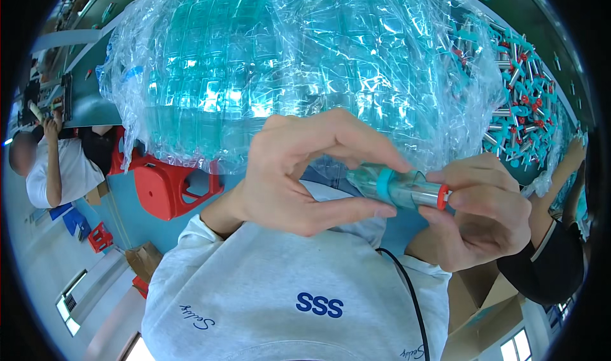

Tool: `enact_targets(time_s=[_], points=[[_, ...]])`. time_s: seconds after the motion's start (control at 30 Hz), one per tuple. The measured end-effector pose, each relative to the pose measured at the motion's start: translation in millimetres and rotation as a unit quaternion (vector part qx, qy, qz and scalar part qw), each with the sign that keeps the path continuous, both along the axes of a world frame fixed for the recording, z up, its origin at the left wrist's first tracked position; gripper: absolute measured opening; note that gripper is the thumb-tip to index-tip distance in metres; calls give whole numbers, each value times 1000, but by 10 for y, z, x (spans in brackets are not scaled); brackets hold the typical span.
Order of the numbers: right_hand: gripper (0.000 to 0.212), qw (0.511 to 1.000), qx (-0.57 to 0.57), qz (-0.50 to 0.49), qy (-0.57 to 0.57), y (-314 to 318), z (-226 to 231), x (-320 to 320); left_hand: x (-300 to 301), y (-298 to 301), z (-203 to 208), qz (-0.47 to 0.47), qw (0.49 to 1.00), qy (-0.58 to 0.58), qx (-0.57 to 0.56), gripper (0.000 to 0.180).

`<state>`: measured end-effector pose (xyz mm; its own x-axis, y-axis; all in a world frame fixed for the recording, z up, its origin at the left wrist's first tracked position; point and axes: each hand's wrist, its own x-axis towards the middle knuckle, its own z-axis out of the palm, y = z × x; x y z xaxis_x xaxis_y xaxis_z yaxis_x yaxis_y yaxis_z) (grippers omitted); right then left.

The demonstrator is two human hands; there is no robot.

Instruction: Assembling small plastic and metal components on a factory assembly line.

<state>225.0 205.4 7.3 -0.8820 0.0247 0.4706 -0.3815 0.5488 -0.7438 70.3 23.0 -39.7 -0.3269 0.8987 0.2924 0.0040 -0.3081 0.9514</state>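
In front of my chest I hold a small clear plastic cylinder (407,190) level, with a teal ring round it and a red-rimmed end. My left hand (305,170) pinches its teal part between a bent forefinger above and the thumb below. My right hand (480,211) is closed at the red end (443,196), fingers bunched around it. Part of that end is hidden by the fingertips. Just beyond my hands lies a big clear plastic bag (286,62), packed with rows of teal translucent parts.
To the right is a heap of loose metal, teal and red pieces (522,106) on the dark green table (95,100). A red plastic stool (159,189) stands at left. Other people (67,163) are on both sides. Cardboard boxes (474,291) sit behind at right.
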Motion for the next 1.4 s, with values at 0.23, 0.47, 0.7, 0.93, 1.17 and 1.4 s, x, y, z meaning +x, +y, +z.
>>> enact_targets(time_s=[0.23, 0.47, 0.7, 0.93, 1.17, 1.4], points=[[42, 1000, -5, -18, 6, -38, -31, 24, 34, -14, -15, 12, 1000, 16, -1, 42], [34, 998, 29, -15, 45, -77, 1, -78, 103, 74, -86, 41, 996, -20, 70, 33], [34, 998, 18, -5, 64, -19, -80, -87, 188, 147, -111, 37, 995, -72, 63, 35], [40, 994, 32, -64, 86, -169, -200, 3, 196, 114, -211, 35, 995, -73, 57, 33], [38, 991, 19, -94, 91, -302, -168, 5, 264, 69, -283, 39, 985, -147, 86, 33], [39, 993, 40, -66, 94, -342, -60, 18, 174, -4, -231, -8, 989, -113, 97, 34]])
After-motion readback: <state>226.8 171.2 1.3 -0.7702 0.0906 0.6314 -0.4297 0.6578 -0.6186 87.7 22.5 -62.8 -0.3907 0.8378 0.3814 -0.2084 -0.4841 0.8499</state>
